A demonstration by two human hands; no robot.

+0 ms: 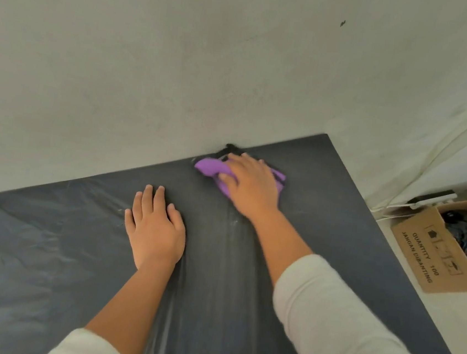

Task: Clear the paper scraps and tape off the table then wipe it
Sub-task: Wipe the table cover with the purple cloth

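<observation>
Because the purple cloth (213, 169) at the far edge of the bench (337, 216) seems soft and light, it is pressed flat under the right hand (250, 185), while the left hand (155, 226) is laid open on the bench's dark plastic cover (32, 242).

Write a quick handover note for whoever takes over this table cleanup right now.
Left hand: flat, fingers straight, resting on the black plastic sheet that covers the table.
Right hand: pressing a purple cloth onto the sheet at the far edge by the wall.
Done: no paper scraps or tape show on the sheet.
Left: wiping is under way; whitish streaks run toward the near edge and need passes.
A cardboard box holding black plastic sits on the floor to the right.
</observation>
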